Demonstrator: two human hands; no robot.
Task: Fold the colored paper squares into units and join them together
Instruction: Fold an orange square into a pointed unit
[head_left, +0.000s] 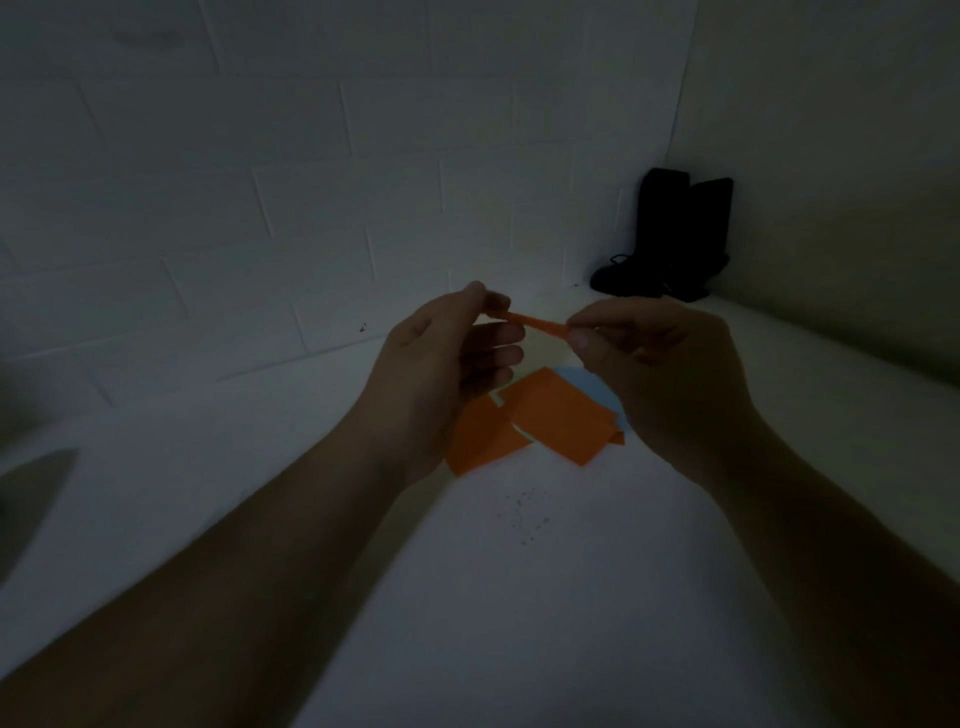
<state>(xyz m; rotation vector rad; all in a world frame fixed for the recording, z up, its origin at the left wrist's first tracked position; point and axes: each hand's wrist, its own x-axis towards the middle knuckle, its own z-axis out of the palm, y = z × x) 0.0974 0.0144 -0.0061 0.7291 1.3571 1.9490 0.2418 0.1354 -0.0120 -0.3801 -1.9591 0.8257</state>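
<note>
A: What are the hands doing?

B: The left hand (447, 353) and right hand (654, 364) each pinch one end of a narrow orange strip (535, 323), held in the air between them

A: How far along?

B: Early, I'd judge. Two folded orange pieces (550, 415) lie flat below on the white surface (519, 597), overlapping blue paper (587, 382) and a pale sheet (545, 353); nothing looks joined

A: Room to work?

B: Walls close behind and right, dark boots (670, 239) in the corner, open surface nearer the body
</note>
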